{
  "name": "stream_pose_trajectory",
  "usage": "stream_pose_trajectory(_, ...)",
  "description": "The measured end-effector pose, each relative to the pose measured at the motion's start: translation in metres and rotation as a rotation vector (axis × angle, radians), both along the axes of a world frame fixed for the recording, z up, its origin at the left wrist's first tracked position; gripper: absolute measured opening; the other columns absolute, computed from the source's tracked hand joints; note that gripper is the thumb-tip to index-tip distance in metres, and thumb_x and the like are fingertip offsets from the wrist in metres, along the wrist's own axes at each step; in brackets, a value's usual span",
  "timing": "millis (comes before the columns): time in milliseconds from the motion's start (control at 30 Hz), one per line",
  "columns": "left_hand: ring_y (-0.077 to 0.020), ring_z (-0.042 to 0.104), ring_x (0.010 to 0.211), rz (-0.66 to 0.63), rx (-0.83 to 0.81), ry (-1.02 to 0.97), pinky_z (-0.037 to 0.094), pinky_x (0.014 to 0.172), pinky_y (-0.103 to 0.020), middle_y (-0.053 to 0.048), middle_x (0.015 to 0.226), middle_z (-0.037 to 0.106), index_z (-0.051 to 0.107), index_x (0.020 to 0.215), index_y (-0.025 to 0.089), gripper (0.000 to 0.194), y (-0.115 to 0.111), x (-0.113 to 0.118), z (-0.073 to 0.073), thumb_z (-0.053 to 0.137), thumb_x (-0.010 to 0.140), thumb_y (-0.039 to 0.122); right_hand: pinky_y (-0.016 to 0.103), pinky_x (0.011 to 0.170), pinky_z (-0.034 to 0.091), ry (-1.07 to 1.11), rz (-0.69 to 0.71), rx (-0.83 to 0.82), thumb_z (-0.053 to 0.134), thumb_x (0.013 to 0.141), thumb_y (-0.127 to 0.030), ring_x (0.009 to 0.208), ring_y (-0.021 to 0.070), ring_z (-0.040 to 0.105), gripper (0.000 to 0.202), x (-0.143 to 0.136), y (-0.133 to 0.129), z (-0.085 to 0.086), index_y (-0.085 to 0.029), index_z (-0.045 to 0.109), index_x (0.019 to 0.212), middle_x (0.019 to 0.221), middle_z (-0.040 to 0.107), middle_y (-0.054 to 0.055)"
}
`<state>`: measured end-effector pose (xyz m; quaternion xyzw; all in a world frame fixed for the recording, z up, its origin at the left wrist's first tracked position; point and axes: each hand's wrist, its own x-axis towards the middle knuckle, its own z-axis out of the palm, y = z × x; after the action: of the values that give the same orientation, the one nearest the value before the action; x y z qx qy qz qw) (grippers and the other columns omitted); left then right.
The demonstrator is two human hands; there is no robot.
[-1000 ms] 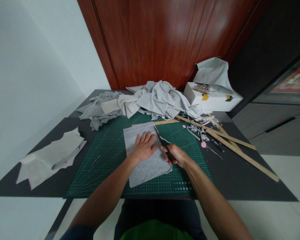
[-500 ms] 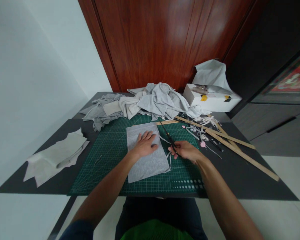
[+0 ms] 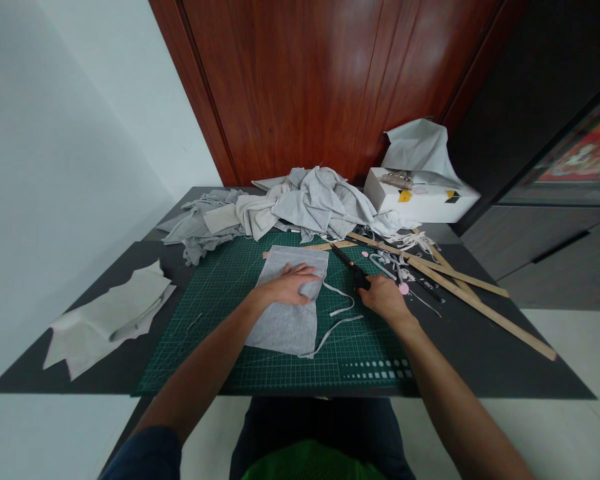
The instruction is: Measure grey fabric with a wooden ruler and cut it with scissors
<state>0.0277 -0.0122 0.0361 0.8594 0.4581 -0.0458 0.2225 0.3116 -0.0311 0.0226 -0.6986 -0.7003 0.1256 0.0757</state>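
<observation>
Through the head camera I see the light grey, roughly rectangular piece of cloth [image 3: 283, 327] lying flat near the middle of the green gridded cutting mat [image 3: 215, 300]. My left hand [image 3: 290, 285] presses on it, that grip spread, palm down, fingers toward the right. Two thin grey fabric strips [image 3: 341, 324] trail on the mat just right of the cloth. Beyond them, my right hand [image 3: 383, 297] has its grip curled around the handles of the black scissors [image 3: 353, 268], whose blades point to the far left. A slim wooden ruler [image 3: 325, 247] lies along the cloth's far edge. Farther off, a heap of crumpled grey and cream cloth [image 3: 325, 200] spans the far side of the dark grey desk [image 3: 500, 373], with a white box [image 3: 423, 208] to its right. Folded off-white fabric [image 3: 115, 303] lies at left; long, pale wooden strips [image 3: 485, 311] cross at right.
</observation>
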Motion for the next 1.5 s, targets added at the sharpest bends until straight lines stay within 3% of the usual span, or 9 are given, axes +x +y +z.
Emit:
stream_pose_trajectory(100,-0.0291,0.011,0.165,-0.031,-0.019,-0.002,0.005,0.129,-0.065,0.000,0.175,0.026,0.049,0.154,0.038,0.073,0.003,-0.002,0.000,0.071,0.085,0.031,0.037,0.095,0.054,-0.058,0.018,-0.008,0.067,0.094,-0.031,0.110,0.0334,0.073,0.033,-0.001,0.001,0.004,-0.008,0.077,0.115,0.121,0.073,0.025)
stream_pose_trajectory(267,-0.0314,0.019,0.162,0.018,0.070,-0.062,0.012,0.130,-0.061,-0.004,0.171,0.036,0.052,0.153,0.032,0.064,-0.003,0.002,-0.008,0.069,0.093,0.048,0.038,0.097,0.053,-0.213,0.069,-0.024,0.067,0.095,-0.033,0.115,0.0341,0.071,0.032,0.002,0.005,0.009,-0.007,0.079,0.109,0.116,0.075,0.024)
stream_pose_trajectory(467,-0.0315,0.051,0.141,0.329,0.400,-0.099,0.035,0.122,-0.049,-0.013,0.146,0.064,0.066,0.136,0.019,0.041,-0.025,0.014,-0.012,0.049,0.104,0.038,0.038,0.104,0.052,-0.234,0.162,-0.114,0.071,0.094,-0.036,0.119,0.0338,0.071,0.041,0.010,0.017,0.010,-0.007,0.077,0.121,0.126,0.075,0.022)
stream_pose_trajectory(633,-0.0423,0.045,0.142,0.487,0.429,0.103,0.038,0.115,-0.057,-0.022,0.153,0.053,0.057,0.144,0.013,0.059,-0.045,0.023,-0.013,0.052,0.102,0.053,0.037,0.105,0.052,-0.194,0.182,-0.125,0.075,0.091,-0.034,0.122,0.0340,0.070,0.042,0.014,0.018,0.012,-0.007,0.077,0.122,0.130,0.073,0.022)
stream_pose_trajectory(833,-0.0437,0.031,0.152,0.437,0.339,0.163,0.031,0.118,-0.060,-0.019,0.168,0.035,0.043,0.157,0.019,0.071,-0.048,0.021,-0.018,0.046,0.101,0.062,0.037,0.093,0.056,-0.010,-0.005,0.104,0.054,0.100,-0.026,0.103,0.0301,0.076,0.032,-0.004,0.014,0.019,-0.015,0.079,0.117,0.110,0.080,0.017)
stream_pose_trajectory(1067,-0.0445,0.024,0.157,0.339,0.232,0.154,0.025,0.122,-0.062,-0.017,0.173,0.027,0.038,0.162,0.025,0.081,-0.038,0.008,-0.015,0.051,0.096,0.070,0.033,0.112,0.047,0.189,0.440,0.318,0.043,0.095,-0.004,0.125,0.0244,0.067,0.044,-0.052,0.030,-0.002,-0.010,0.075,0.125,0.129,0.075,0.016)
stream_pose_trajectory(1200,-0.0409,0.013,0.162,0.227,0.117,0.136,0.020,0.126,-0.061,-0.014,0.177,0.018,0.033,0.165,0.027,0.089,-0.026,-0.003,-0.012,0.059,0.092,0.070,0.042,0.122,0.039,0.150,0.578,0.252,0.044,0.099,-0.011,0.142,0.0260,0.054,0.047,-0.063,0.030,-0.014,-0.012,0.067,0.139,0.151,0.061,0.017)
stream_pose_trajectory(1367,-0.0369,0.011,0.163,0.085,0.066,0.079,0.013,0.130,-0.058,-0.009,0.177,0.018,0.035,0.165,0.032,0.096,-0.002,-0.023,-0.014,0.072,0.083,0.068,0.060,0.119,0.035,0.010,0.519,0.077,0.040,0.108,-0.030,0.154,0.0326,0.038,0.048,-0.061,0.012,-0.014,-0.019,0.054,0.152,0.165,0.047,0.014)
stream_pose_trajectory(1500,-0.0371,0.017,0.162,0.089,0.082,0.053,0.017,0.129,-0.058,-0.009,0.175,0.025,0.044,0.160,0.030,0.087,0.005,-0.030,-0.015,0.074,0.084,0.061,0.063,0.116,0.034,-0.038,0.501,0.073,0.035,0.110,-0.038,0.149,0.0339,0.041,0.047,-0.062,-0.007,-0.004,-0.022,0.055,0.150,0.164,0.048,0.013)
